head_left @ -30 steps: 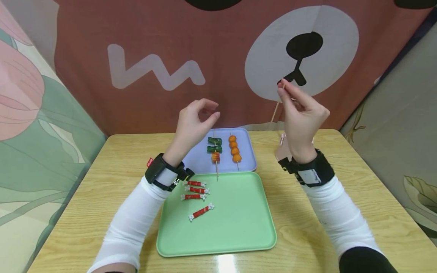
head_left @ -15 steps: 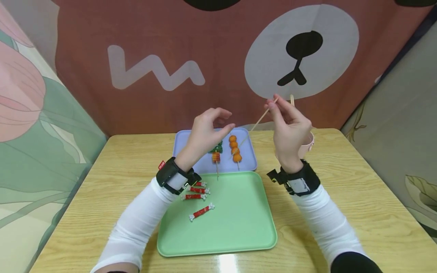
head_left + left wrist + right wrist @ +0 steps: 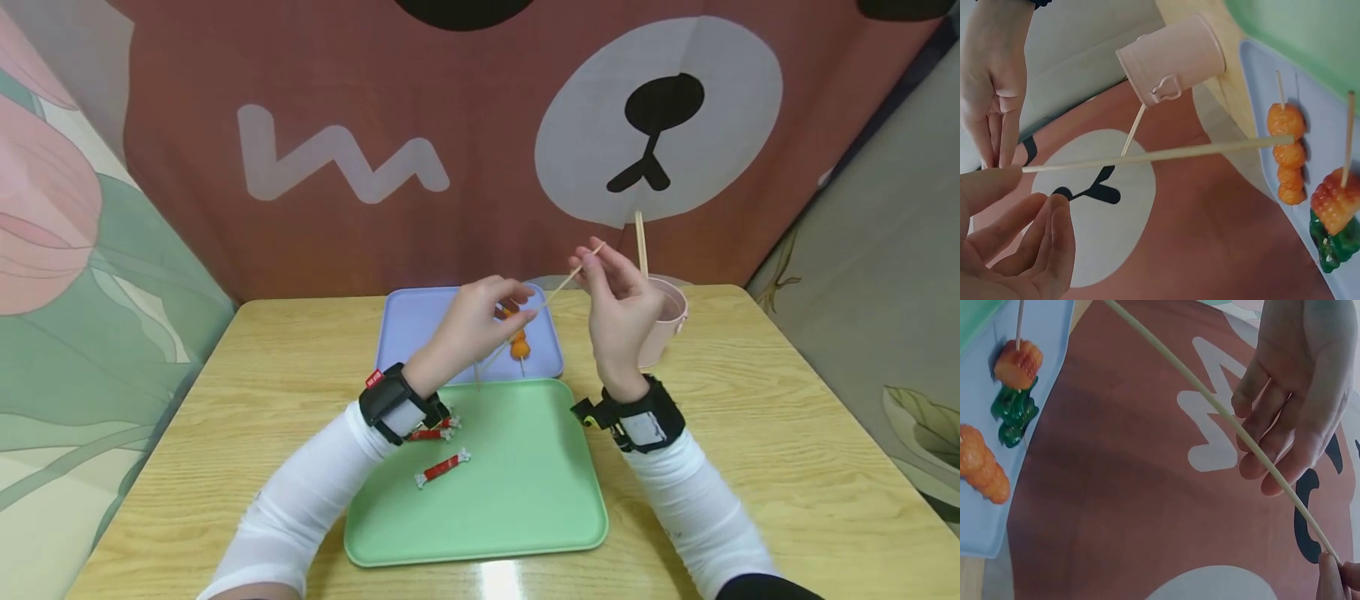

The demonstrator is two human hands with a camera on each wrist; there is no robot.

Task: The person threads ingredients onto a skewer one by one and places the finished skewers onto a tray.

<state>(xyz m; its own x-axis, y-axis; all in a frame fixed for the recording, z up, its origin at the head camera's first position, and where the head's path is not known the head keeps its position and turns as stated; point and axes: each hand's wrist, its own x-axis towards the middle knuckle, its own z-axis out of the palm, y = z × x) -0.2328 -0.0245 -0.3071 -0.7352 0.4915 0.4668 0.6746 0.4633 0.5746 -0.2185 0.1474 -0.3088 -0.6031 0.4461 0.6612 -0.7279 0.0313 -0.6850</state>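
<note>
My right hand (image 3: pixel 621 321) pinches a thin bamboo skewer (image 3: pixel 1210 400) near its upper end, between thumb and fingertips. The bare stick slants down to the left above the lavender tray (image 3: pixel 411 325). My left hand (image 3: pixel 480 329) is beside the stick, fingers bent loosely and thumb apart from them; it does not grip it. On the tray lie a skewer of orange balls (image 3: pixel 1286 119) and a skewer with a reddish-orange scored piece (image 3: pixel 1019 365) and green pieces (image 3: pixel 1013 419). In the head view my left hand hides most of that second skewer.
A pink bucket (image 3: pixel 660 329) holding more bamboo sticks (image 3: pixel 641 242) stands at the back right. In front, the green tray (image 3: pixel 525 492) bears several red-wrapped candies (image 3: pixel 442 469), partly covered by my left wrist. A printed cloth (image 3: pixel 337 242) hangs behind the table.
My right hand has come down and left with the skewer, which has tilted toward my left hand. The left hand has moved right and down. The pink bucket has come into fuller view.
</note>
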